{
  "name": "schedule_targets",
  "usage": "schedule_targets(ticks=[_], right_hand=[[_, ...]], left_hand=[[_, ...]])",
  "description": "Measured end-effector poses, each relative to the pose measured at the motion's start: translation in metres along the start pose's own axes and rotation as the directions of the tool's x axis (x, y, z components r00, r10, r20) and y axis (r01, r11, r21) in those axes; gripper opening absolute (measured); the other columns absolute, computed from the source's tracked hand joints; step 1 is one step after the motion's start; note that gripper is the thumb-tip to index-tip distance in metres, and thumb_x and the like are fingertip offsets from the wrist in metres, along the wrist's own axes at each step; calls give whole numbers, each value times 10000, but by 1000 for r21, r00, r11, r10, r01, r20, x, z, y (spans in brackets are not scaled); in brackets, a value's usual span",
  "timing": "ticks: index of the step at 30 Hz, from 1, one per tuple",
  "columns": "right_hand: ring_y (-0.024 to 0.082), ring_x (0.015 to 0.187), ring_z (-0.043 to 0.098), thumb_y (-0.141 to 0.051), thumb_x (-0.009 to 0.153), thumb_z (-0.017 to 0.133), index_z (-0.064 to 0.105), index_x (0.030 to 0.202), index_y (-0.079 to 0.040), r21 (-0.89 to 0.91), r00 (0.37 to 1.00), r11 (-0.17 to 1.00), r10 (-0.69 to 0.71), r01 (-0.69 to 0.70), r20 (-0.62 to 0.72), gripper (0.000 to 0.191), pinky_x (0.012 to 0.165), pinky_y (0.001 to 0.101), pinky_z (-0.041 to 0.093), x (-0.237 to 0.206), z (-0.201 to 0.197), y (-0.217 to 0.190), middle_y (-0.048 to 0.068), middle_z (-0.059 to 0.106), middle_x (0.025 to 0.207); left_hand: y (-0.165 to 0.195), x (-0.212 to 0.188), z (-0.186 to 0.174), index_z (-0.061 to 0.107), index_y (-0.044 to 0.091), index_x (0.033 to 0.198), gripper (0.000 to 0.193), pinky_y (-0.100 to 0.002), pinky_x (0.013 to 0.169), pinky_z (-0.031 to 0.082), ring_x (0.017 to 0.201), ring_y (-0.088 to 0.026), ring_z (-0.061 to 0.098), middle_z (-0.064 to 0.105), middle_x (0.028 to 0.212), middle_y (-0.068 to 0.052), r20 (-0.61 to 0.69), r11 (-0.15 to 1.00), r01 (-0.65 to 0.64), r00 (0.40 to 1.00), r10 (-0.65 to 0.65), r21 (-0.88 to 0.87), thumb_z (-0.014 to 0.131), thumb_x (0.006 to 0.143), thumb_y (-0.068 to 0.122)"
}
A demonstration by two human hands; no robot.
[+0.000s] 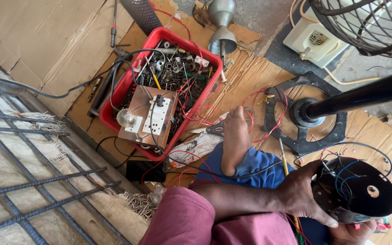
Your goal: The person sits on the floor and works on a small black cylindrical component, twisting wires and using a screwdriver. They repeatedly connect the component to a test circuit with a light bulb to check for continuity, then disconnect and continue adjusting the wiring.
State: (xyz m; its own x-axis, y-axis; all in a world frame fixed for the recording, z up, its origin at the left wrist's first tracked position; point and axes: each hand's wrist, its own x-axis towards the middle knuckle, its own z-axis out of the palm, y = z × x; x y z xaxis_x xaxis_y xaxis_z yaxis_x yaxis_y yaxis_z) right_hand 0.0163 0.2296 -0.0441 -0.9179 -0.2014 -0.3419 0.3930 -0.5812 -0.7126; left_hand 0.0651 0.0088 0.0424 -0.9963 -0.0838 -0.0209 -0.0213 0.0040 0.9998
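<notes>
While we look down through the head view, our left hand (302,195) clasps the black fan motor housing (357,193); our right hand (352,232) cups it beneath, right of the red parts tray (114,97). Risk: its loose wires (341,174) snag and tear.

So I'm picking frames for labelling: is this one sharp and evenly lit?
Head view: even daylight, soft shadows. The red tray and its bulb are sharp. The dark motor housing under the left hand loses detail. The fan pole looks soft; edges bend slightly.
</notes>
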Motion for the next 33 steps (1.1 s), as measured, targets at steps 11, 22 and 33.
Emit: schedule_targets(ticks=[11,22,33], right_hand=[[290,1559,435,-536,1120,444,435,1609,-139,-44,998,997,67,-67,-12,630,1308,514,317,4,14,-2,63,473,1692],[326,1433,508,-502,1199,424,466,1536,-81,-25,994,994,105,-106,-31,542,1174,524,394,4,8,1,124,528,1545],[290,1514,472,-422,1143,463,452,1565,-81,-9,1000,1000,-2,2,-5,543,1338,518,343,1,15,-1,99,504,1600]], left_hand=[[-3,4,0,488,-15,1395,1065,-376,1147,515,1236,-296,660,668,1299,-188,-3,1000,-25,1000,25,-10,921,500,364],[-4,4,1,483,-8,1448,1121,-371,1108,527,1202,-299,677,683,1279,-188,15,1000,-4,1000,4,28,924,480,345],[-2,4,0,496,0,1442,1111,-364,1098,535,1178,-285,691,699,1253,-174,10,1000,8,1000,-8,30,922,476,347]])
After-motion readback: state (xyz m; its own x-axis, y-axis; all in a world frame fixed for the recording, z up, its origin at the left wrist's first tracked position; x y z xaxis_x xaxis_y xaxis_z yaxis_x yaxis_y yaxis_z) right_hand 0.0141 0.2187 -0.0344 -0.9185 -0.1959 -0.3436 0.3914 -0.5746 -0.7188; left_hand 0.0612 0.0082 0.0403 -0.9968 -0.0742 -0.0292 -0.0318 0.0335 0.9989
